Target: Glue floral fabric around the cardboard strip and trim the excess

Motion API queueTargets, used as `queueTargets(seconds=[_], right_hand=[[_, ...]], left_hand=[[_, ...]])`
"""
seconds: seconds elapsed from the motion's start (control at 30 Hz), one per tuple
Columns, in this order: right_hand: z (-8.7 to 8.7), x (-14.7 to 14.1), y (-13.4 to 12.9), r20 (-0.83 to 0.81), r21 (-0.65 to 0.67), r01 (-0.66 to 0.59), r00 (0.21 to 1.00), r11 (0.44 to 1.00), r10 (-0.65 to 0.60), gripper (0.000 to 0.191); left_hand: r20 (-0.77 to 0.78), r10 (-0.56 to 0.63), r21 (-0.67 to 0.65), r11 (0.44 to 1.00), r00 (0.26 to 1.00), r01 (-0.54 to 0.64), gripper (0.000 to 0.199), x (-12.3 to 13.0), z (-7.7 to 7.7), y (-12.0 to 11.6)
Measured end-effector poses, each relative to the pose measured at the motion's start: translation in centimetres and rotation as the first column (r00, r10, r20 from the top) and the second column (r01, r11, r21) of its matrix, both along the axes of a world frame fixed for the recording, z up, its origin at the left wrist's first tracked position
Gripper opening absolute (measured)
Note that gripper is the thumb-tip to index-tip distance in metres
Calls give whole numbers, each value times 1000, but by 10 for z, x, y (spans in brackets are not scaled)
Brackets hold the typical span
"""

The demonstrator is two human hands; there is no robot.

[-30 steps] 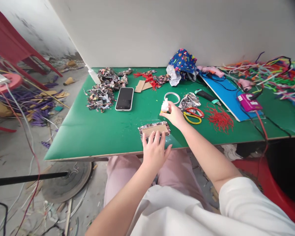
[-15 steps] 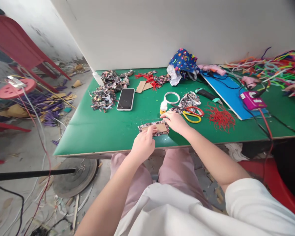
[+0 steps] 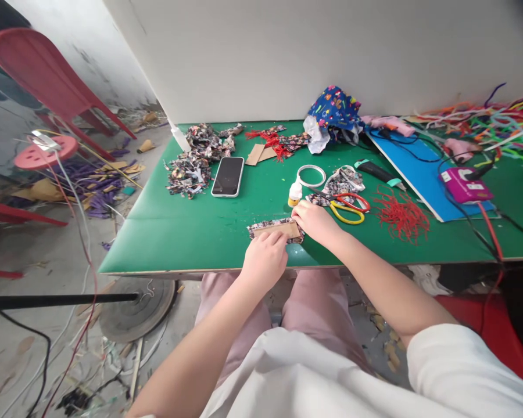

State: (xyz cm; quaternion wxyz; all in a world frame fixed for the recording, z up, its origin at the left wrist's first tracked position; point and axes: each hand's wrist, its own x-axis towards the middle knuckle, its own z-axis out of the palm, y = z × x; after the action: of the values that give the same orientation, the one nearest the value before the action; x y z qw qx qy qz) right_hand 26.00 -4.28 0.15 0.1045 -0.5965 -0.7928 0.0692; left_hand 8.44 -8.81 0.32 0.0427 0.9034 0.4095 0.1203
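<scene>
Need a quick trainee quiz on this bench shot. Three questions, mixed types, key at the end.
1. True or false: the left hand and the right hand are both at the patterned fabric with the cardboard strip on it.
2. What stands just beyond the right hand? A) purple box B) small bottle C) utility knife
3. Fill in: in the picture, the phone lies to the ____ of the scissors.

Key: 1 true; 2 B; 3 left.
</scene>
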Motion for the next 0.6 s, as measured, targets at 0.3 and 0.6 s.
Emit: queueTargets(seconds=[0.3,0.6], right_hand=[[5,6,3,-91,-82,3,996,997,-10,17],[0,8,-1,-126,12,-57,990,998,58,16]], left_hand=[[-26,-2,36,999,1000,3,28,3,-5,-3],[7,4,27,1000,1000,-4,26,3,-5,-3]])
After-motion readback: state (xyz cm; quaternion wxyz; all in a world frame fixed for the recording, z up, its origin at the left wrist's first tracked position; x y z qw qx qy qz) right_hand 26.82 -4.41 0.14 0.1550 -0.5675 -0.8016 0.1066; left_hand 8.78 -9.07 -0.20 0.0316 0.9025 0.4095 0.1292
